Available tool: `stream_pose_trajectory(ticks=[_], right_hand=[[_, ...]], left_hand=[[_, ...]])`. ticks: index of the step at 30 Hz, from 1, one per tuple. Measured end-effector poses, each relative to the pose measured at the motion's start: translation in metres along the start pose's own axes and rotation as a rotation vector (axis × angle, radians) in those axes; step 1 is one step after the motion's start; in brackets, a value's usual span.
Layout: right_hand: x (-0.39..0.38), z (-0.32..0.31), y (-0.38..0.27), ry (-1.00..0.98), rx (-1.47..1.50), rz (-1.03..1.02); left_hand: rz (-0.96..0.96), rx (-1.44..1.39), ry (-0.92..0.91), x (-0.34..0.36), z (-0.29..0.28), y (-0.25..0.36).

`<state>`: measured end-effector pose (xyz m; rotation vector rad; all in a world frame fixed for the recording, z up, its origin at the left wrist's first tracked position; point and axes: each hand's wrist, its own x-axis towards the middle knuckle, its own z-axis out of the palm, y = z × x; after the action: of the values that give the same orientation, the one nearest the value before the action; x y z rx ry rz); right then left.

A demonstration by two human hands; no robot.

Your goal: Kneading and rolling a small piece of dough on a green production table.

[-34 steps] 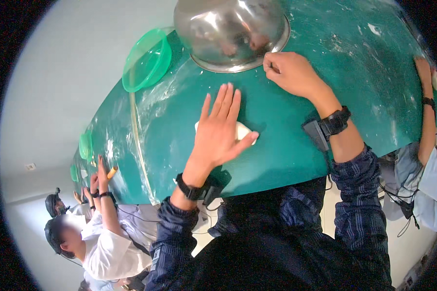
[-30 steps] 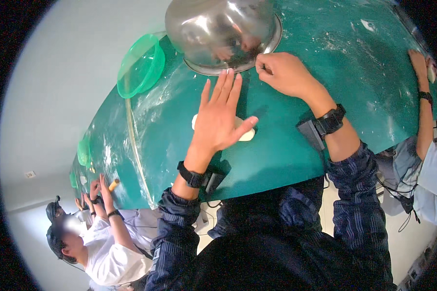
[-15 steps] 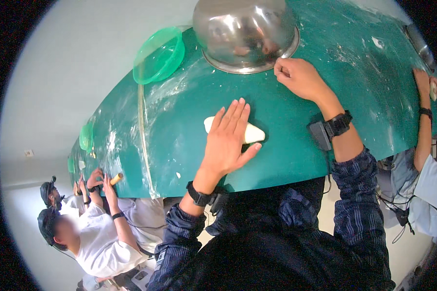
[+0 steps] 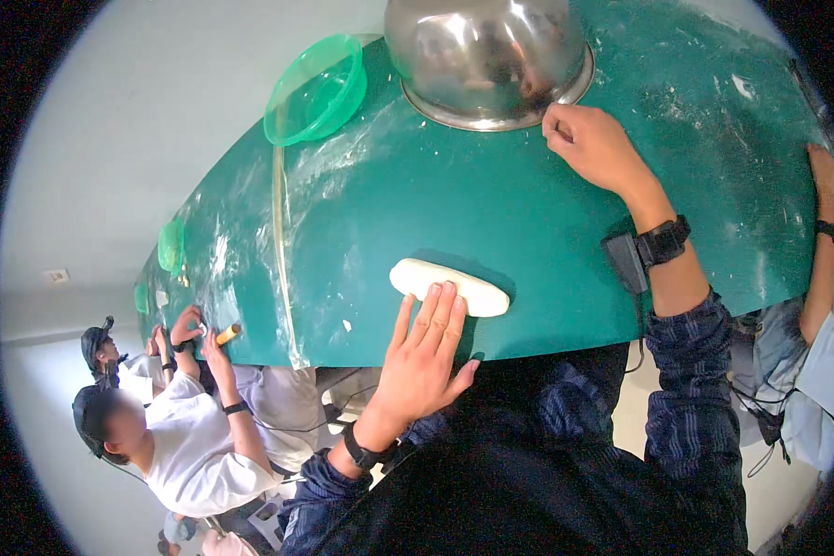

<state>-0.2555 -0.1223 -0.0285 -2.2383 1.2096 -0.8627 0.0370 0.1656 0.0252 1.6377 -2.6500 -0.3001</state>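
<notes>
A pale, smooth roll of dough (image 4: 418, 277) lies crosswise on the green tabletop (image 4: 361, 241), close to the near edge. My left hand (image 4: 422, 361) is stretched flat, fingertips resting on the dough's near side and thumb out to the right. Nothing is gripped in it. My right hand (image 4: 595, 146) is curled into a loose fist beside the rim of an upside-down metal bowl (image 4: 486, 69). No object shows in the fist; its fingertips are partly hidden, and I cannot tell whether it touches the rim.
A translucent green basin (image 4: 317, 93) stands at the far left, near a strip (image 4: 282, 250) running across the table. Flour smears mark the surface. Co-workers sit left and right; one at left has hands by a wooden rolling pin (image 4: 229, 334).
My left hand has drawn back toward me, and the dough has rolled nearer with it, showing more of its length. My right hand stays curled by the bowl. The view has shifted slightly.
</notes>
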Motion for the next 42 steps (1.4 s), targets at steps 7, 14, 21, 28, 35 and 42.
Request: stream_pose_trajectory(ticks=[7, 14, 21, 28, 35, 42], right_hand=[[0.002, 0.005, 0.003, 0.004, 0.008, -0.011], [0.001, 0.005, 0.003, 0.018, -0.020, -0.005], [0.004, -0.002, 0.003, 0.001, -0.011, -0.007], [0.002, 0.002, 0.007, 0.030, 0.030, -0.022], [0.001, 0.000, 0.007, 0.008, 0.080, -0.007], [0.000, -0.003, 0.002, -0.029, 0.035, 0.034]], left_hand=[[0.078, 0.093, -0.091, 0.058, -0.018, -0.014], [0.288, 0.091, -0.091, 0.136, -0.023, -0.044], [0.337, -0.001, 0.072, 0.200, -0.009, -0.056], [0.210, -0.149, 0.430, 0.194, 0.008, -0.053], [0.180, 0.002, 0.185, 0.138, 0.001, -0.045], [0.108, -0.018, 0.108, 0.079, 0.000, -0.029]])
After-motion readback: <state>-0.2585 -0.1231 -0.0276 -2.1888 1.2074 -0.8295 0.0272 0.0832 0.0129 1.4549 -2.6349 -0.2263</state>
